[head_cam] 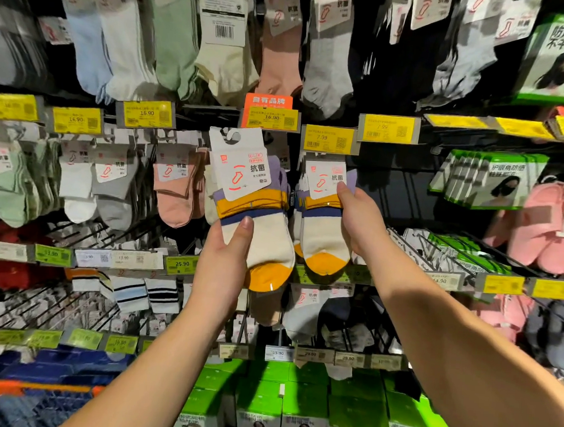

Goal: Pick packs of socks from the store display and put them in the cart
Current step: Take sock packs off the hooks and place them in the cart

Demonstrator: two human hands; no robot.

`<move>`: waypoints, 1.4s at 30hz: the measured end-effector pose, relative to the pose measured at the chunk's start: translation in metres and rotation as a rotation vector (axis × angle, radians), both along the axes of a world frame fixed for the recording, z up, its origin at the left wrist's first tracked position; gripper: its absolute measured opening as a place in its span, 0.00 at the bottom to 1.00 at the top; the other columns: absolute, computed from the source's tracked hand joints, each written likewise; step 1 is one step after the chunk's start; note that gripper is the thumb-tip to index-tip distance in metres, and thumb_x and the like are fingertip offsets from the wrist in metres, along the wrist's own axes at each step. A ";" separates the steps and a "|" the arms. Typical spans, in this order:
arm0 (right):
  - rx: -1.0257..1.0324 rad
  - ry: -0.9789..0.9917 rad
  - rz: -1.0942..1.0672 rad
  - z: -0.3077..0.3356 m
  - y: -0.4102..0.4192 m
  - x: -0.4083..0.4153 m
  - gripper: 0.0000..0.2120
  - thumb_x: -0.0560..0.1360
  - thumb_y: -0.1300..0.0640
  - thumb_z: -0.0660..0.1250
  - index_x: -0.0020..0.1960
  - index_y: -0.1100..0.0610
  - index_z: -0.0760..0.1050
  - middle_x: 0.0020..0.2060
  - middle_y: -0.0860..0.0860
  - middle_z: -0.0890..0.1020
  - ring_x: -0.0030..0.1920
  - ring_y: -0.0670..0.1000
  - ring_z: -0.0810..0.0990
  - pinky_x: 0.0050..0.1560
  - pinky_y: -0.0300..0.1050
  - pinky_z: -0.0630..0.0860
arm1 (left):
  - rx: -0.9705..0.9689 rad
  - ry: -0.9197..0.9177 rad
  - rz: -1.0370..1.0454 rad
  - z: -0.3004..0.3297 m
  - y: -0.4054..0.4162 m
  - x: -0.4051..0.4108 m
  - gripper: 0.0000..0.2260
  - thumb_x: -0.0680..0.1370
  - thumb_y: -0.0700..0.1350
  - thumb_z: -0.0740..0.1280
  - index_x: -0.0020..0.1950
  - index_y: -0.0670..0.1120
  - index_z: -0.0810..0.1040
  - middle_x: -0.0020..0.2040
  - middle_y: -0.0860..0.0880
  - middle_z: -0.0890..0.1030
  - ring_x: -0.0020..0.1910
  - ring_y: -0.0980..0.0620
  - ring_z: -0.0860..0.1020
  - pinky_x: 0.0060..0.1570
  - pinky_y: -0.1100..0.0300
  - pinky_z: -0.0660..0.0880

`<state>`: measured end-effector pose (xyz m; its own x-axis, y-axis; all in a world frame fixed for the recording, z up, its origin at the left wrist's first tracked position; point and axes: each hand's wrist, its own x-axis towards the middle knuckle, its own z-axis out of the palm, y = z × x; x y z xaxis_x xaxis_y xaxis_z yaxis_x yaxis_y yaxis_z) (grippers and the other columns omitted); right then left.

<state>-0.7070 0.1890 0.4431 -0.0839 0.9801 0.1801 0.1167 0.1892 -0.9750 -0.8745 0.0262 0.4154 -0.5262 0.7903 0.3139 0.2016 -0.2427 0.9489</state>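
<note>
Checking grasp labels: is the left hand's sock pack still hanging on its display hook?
No: the left hand holds the sock pack off the rack, its card's hanger hole showing with no hook through it.

A shop's sock aisle. Hanging sock packs (173, 187) fill the rack, directly below yellow price tags (147, 114). A blue cart (41, 393) sits lower left.

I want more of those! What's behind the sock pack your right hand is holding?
Behind the sock pack that the right hand grips, more matching packs peek out. How many is hidden.
</note>
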 end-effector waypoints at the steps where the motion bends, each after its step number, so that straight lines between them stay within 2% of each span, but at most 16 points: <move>1: -0.003 -0.006 -0.005 -0.003 0.001 0.001 0.23 0.77 0.37 0.59 0.62 0.51 0.77 0.56 0.49 0.84 0.57 0.54 0.82 0.65 0.60 0.75 | 0.000 0.006 0.002 0.000 -0.001 0.001 0.16 0.83 0.55 0.62 0.71 0.55 0.72 0.60 0.61 0.80 0.58 0.63 0.78 0.51 0.70 0.72; 3: -0.002 -0.033 -0.009 -0.010 0.003 0.005 0.18 0.79 0.39 0.59 0.59 0.50 0.77 0.55 0.50 0.84 0.56 0.54 0.82 0.64 0.60 0.75 | 0.003 0.009 -0.001 0.000 -0.002 0.002 0.16 0.83 0.54 0.62 0.71 0.54 0.72 0.61 0.60 0.80 0.58 0.62 0.77 0.48 0.73 0.70; 6: 0.025 -0.063 -0.022 -0.015 0.006 0.006 0.15 0.83 0.42 0.57 0.58 0.51 0.76 0.54 0.50 0.84 0.55 0.54 0.81 0.62 0.56 0.76 | 0.009 -0.005 -0.004 0.000 -0.001 0.001 0.17 0.83 0.55 0.62 0.71 0.55 0.72 0.63 0.59 0.80 0.62 0.58 0.77 0.53 0.66 0.71; 7: 0.041 -0.096 -0.033 -0.014 0.008 0.006 0.15 0.83 0.43 0.56 0.57 0.52 0.76 0.54 0.52 0.83 0.54 0.54 0.80 0.59 0.54 0.76 | 0.009 -0.008 -0.006 0.000 0.000 0.001 0.17 0.83 0.55 0.62 0.71 0.55 0.72 0.63 0.60 0.80 0.63 0.58 0.77 0.54 0.64 0.71; 10: 0.092 -0.289 -0.113 -0.010 0.014 0.001 0.19 0.84 0.43 0.53 0.54 0.57 0.74 0.51 0.57 0.81 0.49 0.56 0.77 0.46 0.50 0.70 | 0.016 0.006 -0.007 0.003 0.001 0.003 0.18 0.83 0.56 0.62 0.72 0.55 0.72 0.64 0.59 0.79 0.63 0.57 0.76 0.53 0.66 0.70; 13: 0.123 -0.545 -0.208 -0.007 0.023 -0.004 0.27 0.84 0.40 0.51 0.56 0.61 0.76 0.51 0.59 0.80 0.51 0.61 0.78 0.44 0.49 0.69 | 0.016 0.001 -0.012 0.005 0.001 0.005 0.18 0.83 0.56 0.61 0.72 0.54 0.71 0.64 0.57 0.79 0.63 0.56 0.76 0.54 0.61 0.70; 17: 0.118 -0.811 -0.278 -0.005 0.031 -0.006 0.34 0.83 0.36 0.47 0.53 0.61 0.80 0.44 0.58 0.79 0.44 0.59 0.75 0.40 0.47 0.68 | 0.018 0.005 -0.018 0.004 0.002 0.004 0.18 0.83 0.55 0.62 0.72 0.54 0.71 0.62 0.60 0.79 0.62 0.58 0.76 0.50 0.71 0.68; 21: 0.110 -0.918 -0.322 -0.005 0.037 -0.008 0.35 0.82 0.35 0.45 0.50 0.61 0.80 0.42 0.58 0.79 0.42 0.58 0.75 0.34 0.44 0.65 | 0.009 0.005 -0.004 0.001 0.002 0.001 0.19 0.83 0.55 0.62 0.73 0.54 0.71 0.63 0.58 0.79 0.61 0.58 0.76 0.48 0.71 0.68; 27: 0.135 -0.961 -0.344 -0.007 0.040 -0.006 0.36 0.82 0.34 0.44 0.52 0.61 0.80 0.42 0.57 0.79 0.42 0.58 0.75 0.33 0.43 0.65 | 0.006 -0.019 -0.011 -0.004 0.001 -0.001 0.19 0.83 0.55 0.62 0.73 0.54 0.72 0.64 0.57 0.80 0.62 0.57 0.77 0.53 0.64 0.71; 30: 0.129 -0.916 -0.358 -0.005 0.036 -0.001 0.36 0.81 0.33 0.44 0.61 0.60 0.76 0.51 0.58 0.80 0.51 0.60 0.79 0.40 0.47 0.69 | -0.001 -0.008 -0.016 -0.005 -0.001 -0.002 0.18 0.83 0.55 0.62 0.73 0.53 0.72 0.62 0.59 0.80 0.59 0.60 0.77 0.48 0.72 0.70; 33: 0.138 -0.698 -0.386 -0.007 0.023 0.009 0.32 0.81 0.32 0.47 0.64 0.58 0.70 0.61 0.56 0.74 0.57 0.61 0.78 0.47 0.52 0.72 | -0.020 0.019 -0.027 -0.010 -0.001 -0.005 0.19 0.83 0.57 0.62 0.73 0.54 0.71 0.64 0.57 0.79 0.63 0.56 0.76 0.51 0.66 0.70; 35: 0.238 -0.494 -0.347 -0.009 0.004 0.014 0.24 0.82 0.37 0.53 0.59 0.56 0.72 0.57 0.53 0.72 0.56 0.58 0.77 0.49 0.51 0.71 | -0.019 0.022 -0.037 -0.014 0.000 -0.008 0.19 0.81 0.60 0.63 0.70 0.55 0.72 0.63 0.56 0.80 0.63 0.54 0.77 0.54 0.60 0.72; 37: 0.318 -0.318 -0.239 -0.012 -0.023 0.014 0.14 0.83 0.44 0.56 0.53 0.54 0.73 0.52 0.49 0.73 0.52 0.51 0.76 0.46 0.45 0.69 | -0.028 0.030 -0.043 -0.016 -0.002 -0.006 0.22 0.79 0.63 0.63 0.69 0.56 0.73 0.63 0.55 0.80 0.63 0.54 0.78 0.58 0.56 0.72; 38: 0.322 -0.235 -0.171 -0.014 -0.038 0.012 0.12 0.84 0.47 0.57 0.50 0.53 0.74 0.49 0.47 0.75 0.49 0.45 0.76 0.44 0.41 0.68 | -0.028 0.025 -0.055 -0.018 -0.003 -0.005 0.22 0.78 0.62 0.63 0.70 0.55 0.73 0.63 0.56 0.81 0.62 0.56 0.78 0.59 0.58 0.73; 40: 0.291 -0.080 -0.028 -0.017 -0.063 0.005 0.10 0.84 0.50 0.58 0.48 0.51 0.75 0.43 0.45 0.77 0.40 0.37 0.75 0.40 0.34 0.69 | -0.013 0.005 -0.083 -0.020 -0.004 -0.001 0.16 0.82 0.56 0.64 0.69 0.54 0.74 0.60 0.57 0.82 0.57 0.65 0.79 0.51 0.72 0.73; 42: 0.284 0.010 0.060 -0.019 -0.078 -0.003 0.11 0.84 0.50 0.58 0.48 0.51 0.76 0.40 0.45 0.77 0.37 0.39 0.73 0.40 0.35 0.70 | -0.011 -0.003 -0.107 -0.021 -0.004 0.005 0.14 0.83 0.51 0.63 0.69 0.52 0.74 0.59 0.57 0.82 0.56 0.66 0.80 0.47 0.76 0.73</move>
<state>-0.7100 0.1111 0.4245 -0.1374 0.8837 0.4475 0.0878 0.4609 -0.8831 -0.8693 0.0222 0.3946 -0.4398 0.8453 0.3035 0.1726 -0.2521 0.9522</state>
